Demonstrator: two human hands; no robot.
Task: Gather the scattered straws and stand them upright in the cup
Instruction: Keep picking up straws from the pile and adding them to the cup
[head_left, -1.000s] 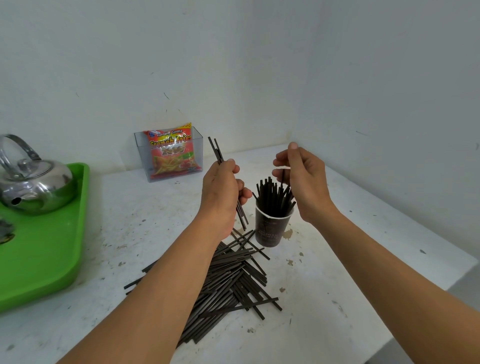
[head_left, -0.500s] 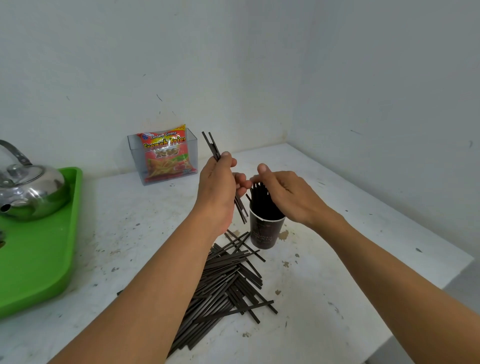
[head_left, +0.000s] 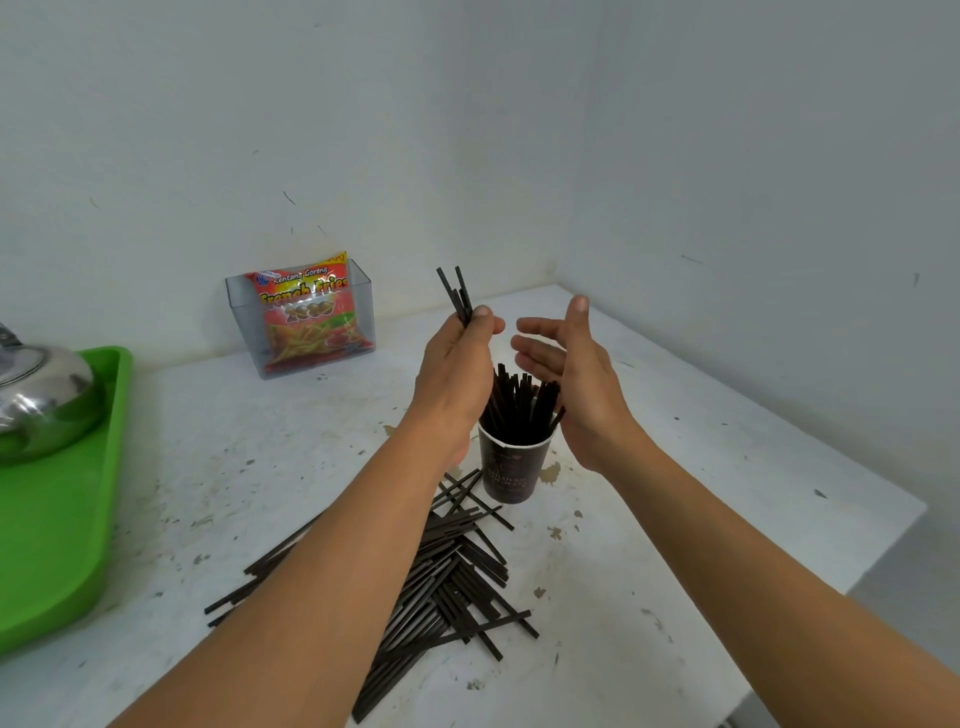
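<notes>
- While a pile of black straws (head_left: 447, 577) lies scattered on the stained white table (head_left: 701, 519), a person's left hand (head_left: 457, 374) is raised above it, thumb and fingers pinched around a small bunch of held straws (head_left: 457, 293) whose upper ends stick up past the thumb.
- Beside it, the right hand (head_left: 576, 384) hovers empty, palm turned toward the left hand, fingers loosely spread and slightly curled, touching nothing.
- Between and below the two hands stands a dark paper cup (head_left: 511, 470), upright on the table, already crowded with upright straws (head_left: 519, 410) that fan out above its pale rim.
- Just in front of the cup, on the side nearer the camera, the loose pile begins; it runs down beneath the left forearm, with several straws crossing one another at odd angles.
- At the back wall, a clear plastic holder (head_left: 363, 306) contains a red and orange snack packet (head_left: 306, 312) printed "French Fries".
- On the far left, a green tray (head_left: 67, 519) carries a shiny metal kettle (head_left: 41, 395), only partly in frame.
- Both forearms are bare and reach in from the bottom edge.
</notes>
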